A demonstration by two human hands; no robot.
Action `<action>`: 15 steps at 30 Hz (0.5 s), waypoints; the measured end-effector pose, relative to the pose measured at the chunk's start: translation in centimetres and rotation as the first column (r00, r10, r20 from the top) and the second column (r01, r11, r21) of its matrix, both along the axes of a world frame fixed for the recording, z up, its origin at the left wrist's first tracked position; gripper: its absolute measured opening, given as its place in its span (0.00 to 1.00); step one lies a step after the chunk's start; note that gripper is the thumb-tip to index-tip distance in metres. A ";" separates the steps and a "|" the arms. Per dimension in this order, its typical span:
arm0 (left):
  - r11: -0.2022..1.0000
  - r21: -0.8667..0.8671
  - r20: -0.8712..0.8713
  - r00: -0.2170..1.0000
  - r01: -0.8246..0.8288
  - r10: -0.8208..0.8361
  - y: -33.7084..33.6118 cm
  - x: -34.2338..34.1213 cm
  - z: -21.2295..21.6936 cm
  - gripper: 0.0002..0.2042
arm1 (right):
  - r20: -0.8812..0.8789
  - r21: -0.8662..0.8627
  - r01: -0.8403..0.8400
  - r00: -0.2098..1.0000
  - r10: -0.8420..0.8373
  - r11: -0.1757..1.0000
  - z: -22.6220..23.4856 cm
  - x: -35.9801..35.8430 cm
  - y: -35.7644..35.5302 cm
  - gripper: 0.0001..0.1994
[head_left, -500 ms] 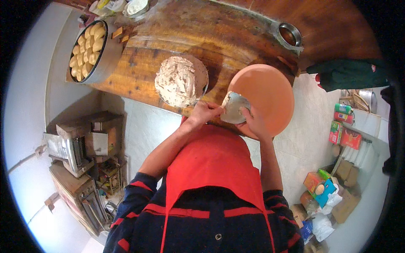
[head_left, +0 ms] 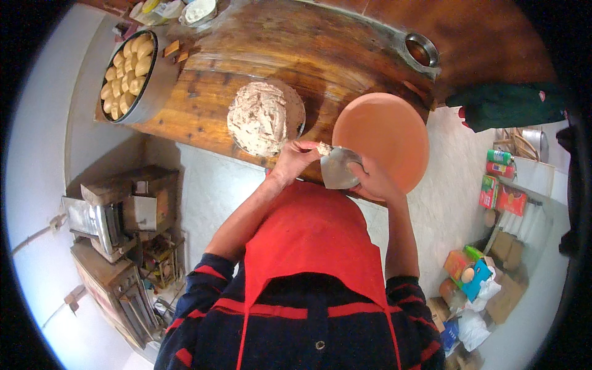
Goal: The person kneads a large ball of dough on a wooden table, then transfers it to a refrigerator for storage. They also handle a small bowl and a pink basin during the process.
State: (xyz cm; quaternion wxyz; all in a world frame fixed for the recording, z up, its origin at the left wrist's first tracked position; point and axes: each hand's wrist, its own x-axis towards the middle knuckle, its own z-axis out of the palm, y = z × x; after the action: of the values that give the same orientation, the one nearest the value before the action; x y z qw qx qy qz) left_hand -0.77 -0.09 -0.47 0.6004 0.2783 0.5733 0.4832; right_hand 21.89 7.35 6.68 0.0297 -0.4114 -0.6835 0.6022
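My right hand grips a translucent, rounded dough scraper over the near left edge of a wide terracotta-coloured basin. At the scraper's upper left corner, the closed fingers of my left hand pinch a small lump of pale dough-like mixture. Just beyond the left hand, a large rough heap of pale brown, streaked mixture rises from a round vessel, of which only part of the rim shows. The inside of the basin looks mostly bare.
A round dark-rimmed pan of shaped dough pieces stands at the wooden table's left end. Two small wooden blocks lie beside it. A bowl of white powder is at the back, a metal bowl at the far right.
My left fingers have moved up along the scraper's edge, gathering the mixture that coated it into a lump. The scraper has tilted and its face now looks cleaner.
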 end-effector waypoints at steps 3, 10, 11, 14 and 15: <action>0.994 0.035 0.121 0.988 -0.099 0.095 0.2 -0.7 1.9 0.05 | -0.047 0.023 0.039 0.998 -0.038 0.999 0.0 0.4 -0.1 0.20; 0.867 0.445 -0.040 0.963 -0.222 0.267 -0.7 -8.4 10.5 0.05 | -0.031 0.089 0.061 0.998 -0.059 0.994 -0.9 1.7 -0.7 0.21; 0.855 0.465 -0.034 0.961 -0.227 0.274 -1.2 -9.6 10.7 0.05 | -0.023 0.158 0.037 0.999 -0.034 0.987 -1.3 1.9 -0.8 0.21; 0.971 0.223 0.028 0.996 -0.091 0.087 -1.6 -13.5 8.2 0.09 | 0.058 0.010 0.099 0.993 -0.100 0.995 -2.8 2.4 -0.9 0.21; 0.998 -0.035 -0.404 0.914 -0.055 0.037 -0.8 -12.9 5.7 0.12 | 0.025 0.097 0.071 0.997 -0.073 0.993 -3.3 2.4 -1.0 0.21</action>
State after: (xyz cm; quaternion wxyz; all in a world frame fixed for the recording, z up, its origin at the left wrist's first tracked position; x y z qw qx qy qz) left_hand -13.70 -0.87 5.24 0.4639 0.3446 0.7020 0.4162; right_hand 24.33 6.39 3.39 0.0613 -0.4425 -0.6967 0.5613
